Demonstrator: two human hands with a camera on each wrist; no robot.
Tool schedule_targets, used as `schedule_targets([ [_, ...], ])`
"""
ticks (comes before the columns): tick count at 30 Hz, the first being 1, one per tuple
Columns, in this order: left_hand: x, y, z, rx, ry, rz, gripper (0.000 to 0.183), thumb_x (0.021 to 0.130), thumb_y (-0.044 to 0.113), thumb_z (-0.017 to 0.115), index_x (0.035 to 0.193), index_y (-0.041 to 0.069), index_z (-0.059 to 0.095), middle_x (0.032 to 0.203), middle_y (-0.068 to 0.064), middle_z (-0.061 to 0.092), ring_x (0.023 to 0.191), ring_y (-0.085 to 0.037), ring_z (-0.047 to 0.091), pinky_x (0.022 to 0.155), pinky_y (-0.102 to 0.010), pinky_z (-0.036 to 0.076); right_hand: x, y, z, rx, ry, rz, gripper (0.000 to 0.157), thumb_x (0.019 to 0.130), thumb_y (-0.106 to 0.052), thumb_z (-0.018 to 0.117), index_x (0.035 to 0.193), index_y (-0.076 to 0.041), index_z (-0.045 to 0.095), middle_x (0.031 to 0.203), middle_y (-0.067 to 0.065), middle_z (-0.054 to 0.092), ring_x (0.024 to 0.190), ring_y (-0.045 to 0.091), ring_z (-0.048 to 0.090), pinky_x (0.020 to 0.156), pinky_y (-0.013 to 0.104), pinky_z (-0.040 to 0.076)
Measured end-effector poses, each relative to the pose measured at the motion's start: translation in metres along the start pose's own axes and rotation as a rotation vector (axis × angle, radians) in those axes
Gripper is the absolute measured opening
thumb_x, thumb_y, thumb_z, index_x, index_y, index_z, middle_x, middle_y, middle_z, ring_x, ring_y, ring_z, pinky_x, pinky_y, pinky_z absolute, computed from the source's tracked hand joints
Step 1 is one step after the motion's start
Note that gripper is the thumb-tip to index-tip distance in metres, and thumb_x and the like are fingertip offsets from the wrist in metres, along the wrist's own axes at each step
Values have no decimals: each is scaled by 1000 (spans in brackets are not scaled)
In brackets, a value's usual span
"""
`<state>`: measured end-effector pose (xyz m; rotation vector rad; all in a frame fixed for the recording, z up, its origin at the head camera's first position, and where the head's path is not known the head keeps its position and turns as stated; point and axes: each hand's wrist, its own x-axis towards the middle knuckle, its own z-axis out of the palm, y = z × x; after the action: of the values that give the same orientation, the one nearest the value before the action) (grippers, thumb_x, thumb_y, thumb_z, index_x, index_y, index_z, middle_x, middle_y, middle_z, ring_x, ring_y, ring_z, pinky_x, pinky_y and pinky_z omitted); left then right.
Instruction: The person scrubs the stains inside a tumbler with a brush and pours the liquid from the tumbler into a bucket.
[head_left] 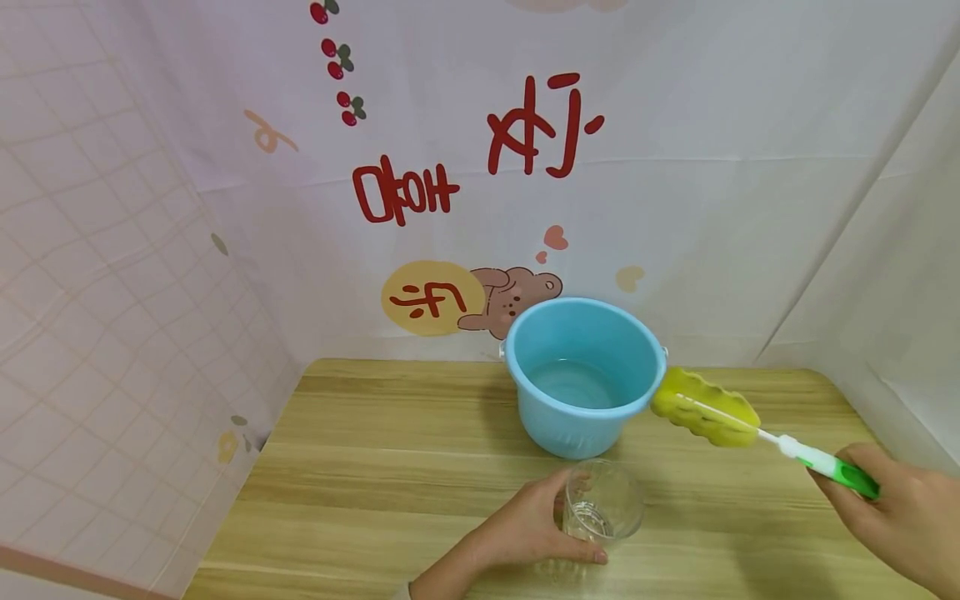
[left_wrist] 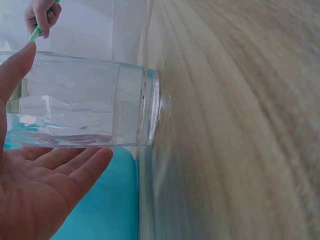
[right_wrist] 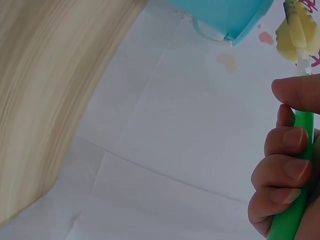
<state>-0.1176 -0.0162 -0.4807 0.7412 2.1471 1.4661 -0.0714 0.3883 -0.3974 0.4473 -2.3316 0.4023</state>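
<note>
A clear drinking glass [head_left: 604, 502] stands upright on the table in front of the bucket. My left hand [head_left: 528, 521] holds it from the left, thumb on the near side and fingers on the far side. In the left wrist view the glass [left_wrist: 85, 102] has its base on the wood, between thumb and fingers. My right hand [head_left: 896, 508] grips the green and white handle of a cup brush with a yellow sponge head [head_left: 705, 407]. The sponge is raised beside the bucket's right rim. In the right wrist view the fingers curl round the green handle [right_wrist: 290, 220].
A light blue bucket [head_left: 573, 429] with what looks like water in its bottom stands near the table's back edge. Droplets lie on the wooden table [head_left: 360, 483] by the glass base. Printed white cloth [head_left: 712, 208] hangs behind and at both sides.
</note>
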Motion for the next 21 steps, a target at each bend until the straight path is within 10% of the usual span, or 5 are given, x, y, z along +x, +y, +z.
schedule_targets([
  [21,-1,-1,0,20,6,-8,88,79,39,95,152,24,49,141,12,58,122,-6,58,98,-27,51,11,-24,1,-32,-101,-113,48,105,-68,36,78,-31,48,66,-30,22,55,-15,16,48,14,11],
])
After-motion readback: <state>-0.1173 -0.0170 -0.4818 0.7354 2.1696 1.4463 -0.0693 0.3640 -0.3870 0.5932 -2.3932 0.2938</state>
